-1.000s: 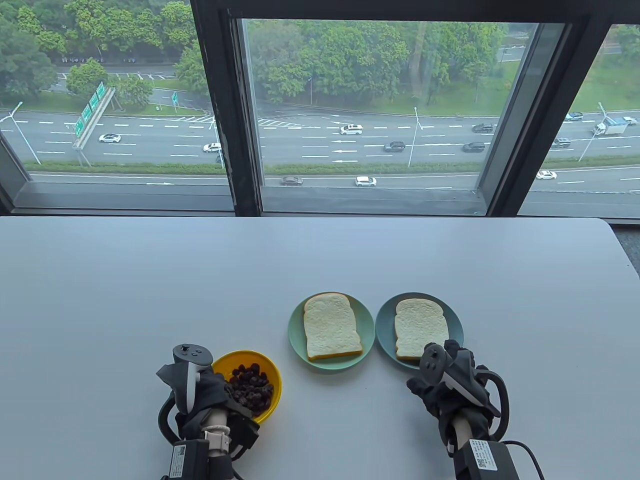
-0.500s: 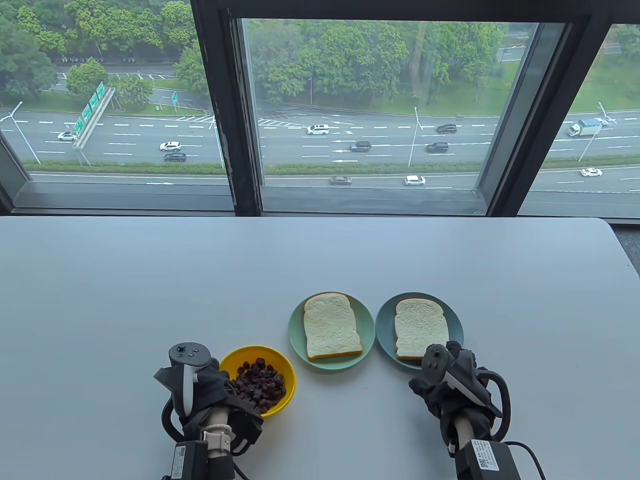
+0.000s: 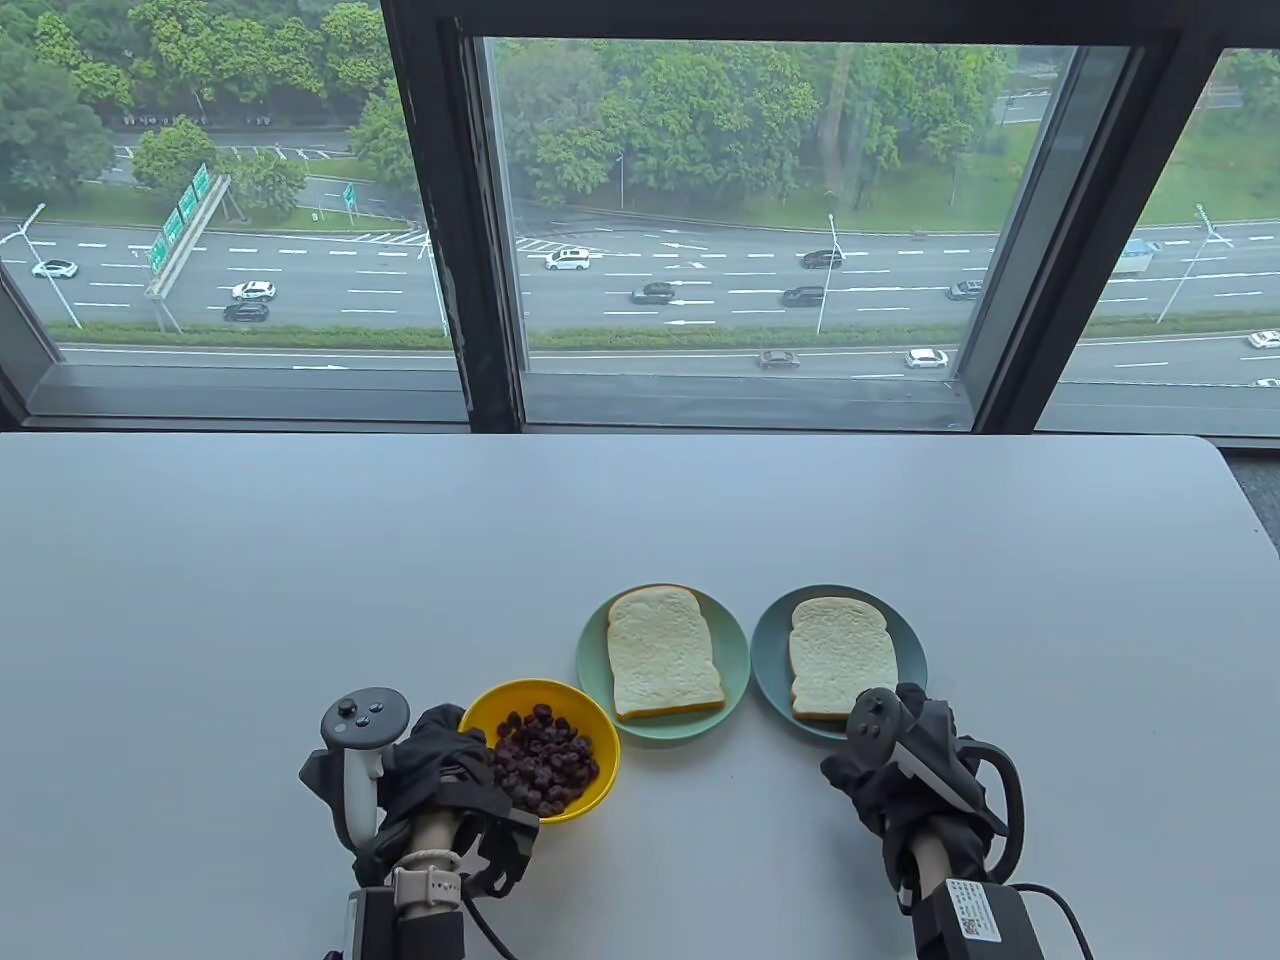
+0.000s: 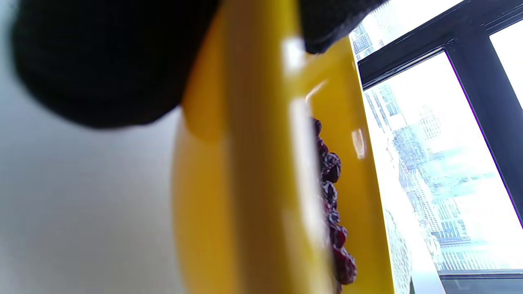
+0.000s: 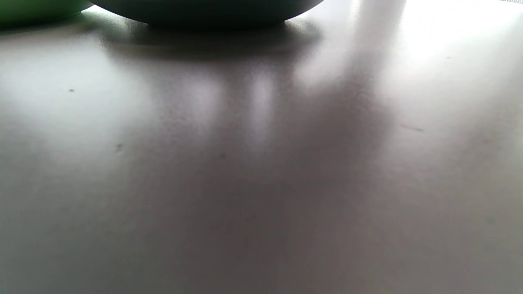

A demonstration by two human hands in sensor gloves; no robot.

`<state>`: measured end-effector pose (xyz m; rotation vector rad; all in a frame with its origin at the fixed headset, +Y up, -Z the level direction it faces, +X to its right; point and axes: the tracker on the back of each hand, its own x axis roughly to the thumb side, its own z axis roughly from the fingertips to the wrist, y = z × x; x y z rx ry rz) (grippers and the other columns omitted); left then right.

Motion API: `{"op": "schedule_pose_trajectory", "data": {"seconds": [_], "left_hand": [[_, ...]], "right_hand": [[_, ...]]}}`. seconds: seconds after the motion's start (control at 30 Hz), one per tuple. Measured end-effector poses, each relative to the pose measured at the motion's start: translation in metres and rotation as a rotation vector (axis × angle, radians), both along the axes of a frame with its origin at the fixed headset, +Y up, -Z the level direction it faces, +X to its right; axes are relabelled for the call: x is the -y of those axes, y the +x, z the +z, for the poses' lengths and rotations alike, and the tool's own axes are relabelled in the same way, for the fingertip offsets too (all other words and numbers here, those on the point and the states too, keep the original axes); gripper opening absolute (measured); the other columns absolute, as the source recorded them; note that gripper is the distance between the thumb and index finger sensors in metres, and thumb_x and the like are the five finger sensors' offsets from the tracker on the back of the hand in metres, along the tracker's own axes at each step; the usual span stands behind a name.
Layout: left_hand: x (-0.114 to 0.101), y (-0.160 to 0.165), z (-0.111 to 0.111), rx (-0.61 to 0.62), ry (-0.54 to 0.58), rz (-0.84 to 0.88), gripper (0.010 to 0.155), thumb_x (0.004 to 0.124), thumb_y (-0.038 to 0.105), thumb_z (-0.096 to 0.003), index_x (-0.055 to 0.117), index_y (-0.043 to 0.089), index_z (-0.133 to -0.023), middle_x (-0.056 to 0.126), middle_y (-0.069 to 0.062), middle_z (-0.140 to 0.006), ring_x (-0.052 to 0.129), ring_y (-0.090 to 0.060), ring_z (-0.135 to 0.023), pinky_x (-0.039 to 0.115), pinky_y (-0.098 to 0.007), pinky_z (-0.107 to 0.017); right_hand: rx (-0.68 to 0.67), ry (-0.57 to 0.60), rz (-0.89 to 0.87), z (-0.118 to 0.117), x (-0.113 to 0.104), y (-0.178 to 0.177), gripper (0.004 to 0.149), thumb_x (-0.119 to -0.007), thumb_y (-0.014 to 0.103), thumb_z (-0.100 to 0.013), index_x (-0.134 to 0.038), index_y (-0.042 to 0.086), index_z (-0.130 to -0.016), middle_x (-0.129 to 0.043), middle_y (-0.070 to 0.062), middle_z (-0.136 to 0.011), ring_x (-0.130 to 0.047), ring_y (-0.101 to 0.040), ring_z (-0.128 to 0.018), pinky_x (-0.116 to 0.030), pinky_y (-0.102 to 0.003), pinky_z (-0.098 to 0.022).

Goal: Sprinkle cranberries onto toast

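White table [image 3: 300, 560], near edge: left hand [image 3: 440, 775] grips yellow bowl [image 3: 585, 715] rim, right hand [image 3: 900, 770] grip unclear; over-tilting risks dumping cranberries [image 3: 545, 760] beside toast [image 3: 662, 652].

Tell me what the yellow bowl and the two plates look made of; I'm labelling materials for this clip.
The yellow bowl looks like glossy plastic or melamine: saturated, uniform colour, with bright window glints on its wall in the left wrist view. The green plate and blue plate look matte, smooth and evenly coloured, perhaps melamine or glazed ceramic; I cannot tell which.
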<state>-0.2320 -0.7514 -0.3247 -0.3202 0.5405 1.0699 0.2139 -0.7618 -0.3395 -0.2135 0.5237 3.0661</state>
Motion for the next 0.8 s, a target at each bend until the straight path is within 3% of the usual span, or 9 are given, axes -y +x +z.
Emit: {"op": "schedule_pose_trajectory", "data": {"seconds": [0.4,0.8], "left_hand": [[-0.001,0.035,-0.003,0.144,0.037,0.154,0.053,0.076,0.029,-0.043,0.063,0.016,-0.093,0.079,-0.016,-0.061,0.087,-0.035,-0.034,0.097,-0.032,-0.007],[-0.002,0.071,-0.001,0.299,0.019,0.16,0.053,0.077,0.028,-0.0428,0.063,0.018,-0.093,0.079,-0.017,-0.061,0.086,-0.035,-0.034,0.097,-0.033,-0.008]], "right_hand": [[0.001,0.007,-0.02,-0.002,-0.001,0.0,0.08,-0.046,0.069,-0.04,-0.011,0.032,-0.102,-0.007,-0.015,-0.106,-0.02,-0.045,-0.099,-0.04,-0.065,-0.068],[-0.041,0.066,-0.044,-0.003,-0.015,-0.012,0.08,-0.045,0.069,-0.039,-0.011,0.033,-0.102,-0.006,-0.014,-0.107,-0.02,-0.044,-0.1,-0.04,-0.065,-0.069]]}}
